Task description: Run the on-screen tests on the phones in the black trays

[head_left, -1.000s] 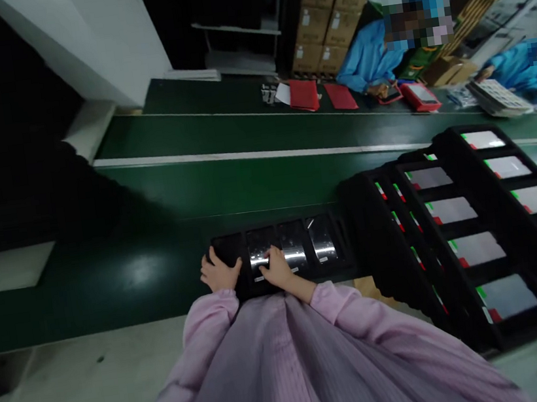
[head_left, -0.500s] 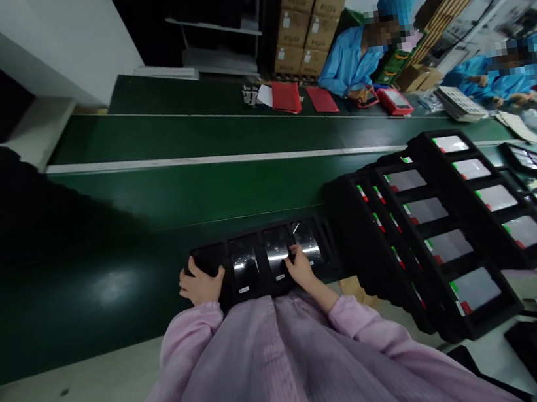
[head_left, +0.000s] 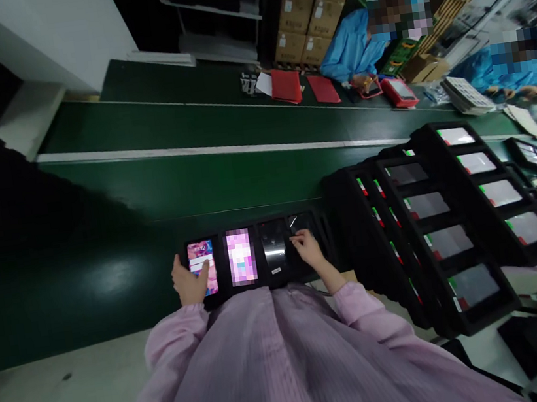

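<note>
Phones [head_left: 240,259] lay in tray [head_left: 222,264] by bench's [head_left: 112,291] near edge; left two lit.
Left hand [head_left: 191,282] half-spread at tray's left edge, thumb over screen; right hand [head_left: 309,249] bunched at right-end phone, hold unclear. Steady tray, light touch judged best.

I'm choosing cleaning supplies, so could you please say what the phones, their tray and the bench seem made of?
Phones: glossy, probably glass fronts; one mirrors a bright band. Tray: matte black, perhaps foam or plastic, showing little shine. Bench: smooth green top with soft glare, possibly rubber or vinyl.
</note>
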Demonstrator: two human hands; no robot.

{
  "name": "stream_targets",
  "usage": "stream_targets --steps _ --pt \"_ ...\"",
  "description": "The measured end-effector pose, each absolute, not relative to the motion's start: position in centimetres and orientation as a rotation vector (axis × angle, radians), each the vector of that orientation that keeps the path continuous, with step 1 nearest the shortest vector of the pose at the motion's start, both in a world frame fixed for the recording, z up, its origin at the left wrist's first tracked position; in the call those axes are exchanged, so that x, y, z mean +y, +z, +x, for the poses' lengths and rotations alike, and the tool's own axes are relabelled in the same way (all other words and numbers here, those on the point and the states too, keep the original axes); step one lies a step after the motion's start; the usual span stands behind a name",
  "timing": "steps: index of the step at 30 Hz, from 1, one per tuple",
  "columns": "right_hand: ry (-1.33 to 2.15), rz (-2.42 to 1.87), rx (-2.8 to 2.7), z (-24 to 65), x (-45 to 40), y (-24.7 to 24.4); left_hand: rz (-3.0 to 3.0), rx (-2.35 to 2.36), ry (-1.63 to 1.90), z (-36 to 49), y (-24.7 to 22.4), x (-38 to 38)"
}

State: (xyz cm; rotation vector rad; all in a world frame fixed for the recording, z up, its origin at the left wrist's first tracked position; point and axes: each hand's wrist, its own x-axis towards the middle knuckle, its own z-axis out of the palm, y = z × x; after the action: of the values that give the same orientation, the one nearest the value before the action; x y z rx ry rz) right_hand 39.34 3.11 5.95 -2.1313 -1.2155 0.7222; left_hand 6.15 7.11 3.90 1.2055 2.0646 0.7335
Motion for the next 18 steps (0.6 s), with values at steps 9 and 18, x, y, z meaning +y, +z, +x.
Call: stream_targets --steps 9,18 --pt "0.525 -2.223 -1.217 43.2 2.0 5.8 0.898 2.120 0.590 3.5 3.7 2.5" --pt "0.511 -2.192 -1.351 43.9 2.4 6.4 0.882 2.026 0.593 3.2 3.7 2.1"
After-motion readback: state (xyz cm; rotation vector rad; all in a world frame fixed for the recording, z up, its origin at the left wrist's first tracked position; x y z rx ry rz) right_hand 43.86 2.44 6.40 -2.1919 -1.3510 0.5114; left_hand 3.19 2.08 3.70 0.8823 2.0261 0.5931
